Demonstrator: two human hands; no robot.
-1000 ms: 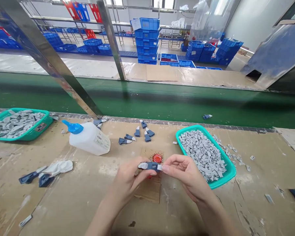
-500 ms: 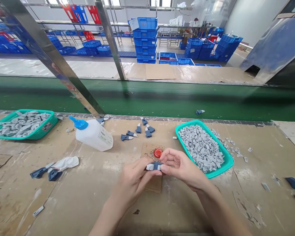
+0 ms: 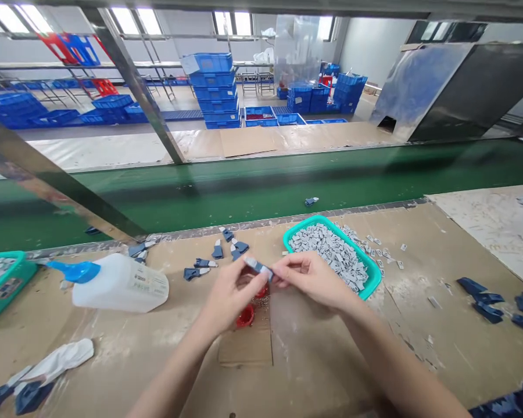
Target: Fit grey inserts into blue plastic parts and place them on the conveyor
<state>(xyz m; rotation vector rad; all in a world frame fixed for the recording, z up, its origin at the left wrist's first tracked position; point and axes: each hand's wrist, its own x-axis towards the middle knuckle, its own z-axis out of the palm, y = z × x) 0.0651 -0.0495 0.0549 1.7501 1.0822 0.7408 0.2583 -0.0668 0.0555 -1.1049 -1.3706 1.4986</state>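
My left hand (image 3: pixel 233 296) and my right hand (image 3: pixel 309 280) pinch a small blue-and-grey plastic part (image 3: pixel 258 268) between their fingertips, above a cardboard square (image 3: pixel 244 348). Below my hands lie a red round cap (image 3: pixel 246 316) and a second red piece (image 3: pixel 262 291), partly hidden by my fingers, among scattered small grains. Several similar blue parts with grey tips (image 3: pixel 218 252) lie just beyond my left hand. A teal tray (image 3: pixel 331 241) heaped with small grey pieces stands beyond my right hand.
A white glue bottle with a blue nozzle (image 3: pixel 117 284) lies on the worktop to the left, near a white glove (image 3: pixel 56 363) and a teal basket (image 3: pixel 4 284). Dark blue parts (image 3: pixel 488 307) lie at the right. A green conveyor belt (image 3: pixel 261 186) runs along the far side.
The view has swung, shifting the worktop left and tilting it. The blue part has turned diagonally between my fingers and risen slightly, and a second red piece now shows below my hands.
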